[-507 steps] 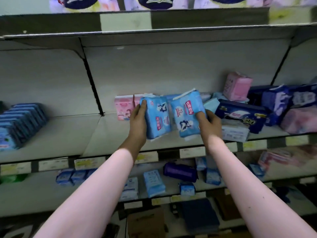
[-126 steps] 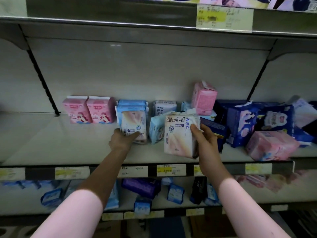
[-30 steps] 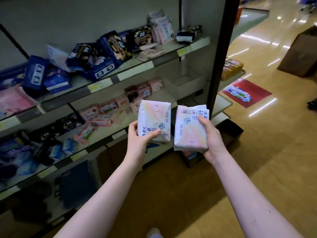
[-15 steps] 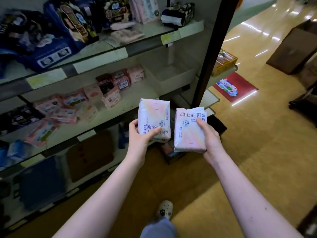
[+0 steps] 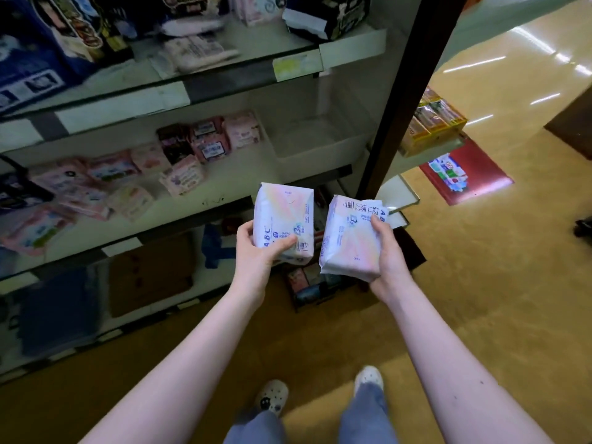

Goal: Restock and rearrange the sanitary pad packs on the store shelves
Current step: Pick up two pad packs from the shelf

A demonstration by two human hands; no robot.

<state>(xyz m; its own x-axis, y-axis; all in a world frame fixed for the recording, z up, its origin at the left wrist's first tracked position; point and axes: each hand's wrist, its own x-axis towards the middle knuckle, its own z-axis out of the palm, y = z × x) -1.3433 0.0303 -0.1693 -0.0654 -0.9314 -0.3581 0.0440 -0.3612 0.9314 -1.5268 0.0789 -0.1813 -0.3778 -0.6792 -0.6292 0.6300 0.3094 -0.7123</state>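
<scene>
I hold two pale pastel sanitary pad packs at waist height in front of the shelf unit. My left hand [image 5: 256,251] grips the left pack [image 5: 283,213] from below, thumb across its front. The right pack [image 5: 347,241] is gripped along its right edge by my right hand [image 5: 386,257]. Both packs stand roughly upright, a small gap between them. To the left, the middle shelf [image 5: 224,190] carries several pink packs [image 5: 182,177], and dark blue packs [image 5: 35,56] lie on the shelf above.
A dark upright post [image 5: 397,100] ends the shelf unit. An open white bin [image 5: 320,145] sits at the middle shelf's right end. A box of goods [image 5: 307,283] rests on the floor below my hands. Beyond the post are yellow boxes [image 5: 432,120] and a red floor mat [image 5: 464,174].
My view has tilted further down and my feet have come into sight. Both hands keep the same grip on the two packs, which sit slightly lower against the shelves.
</scene>
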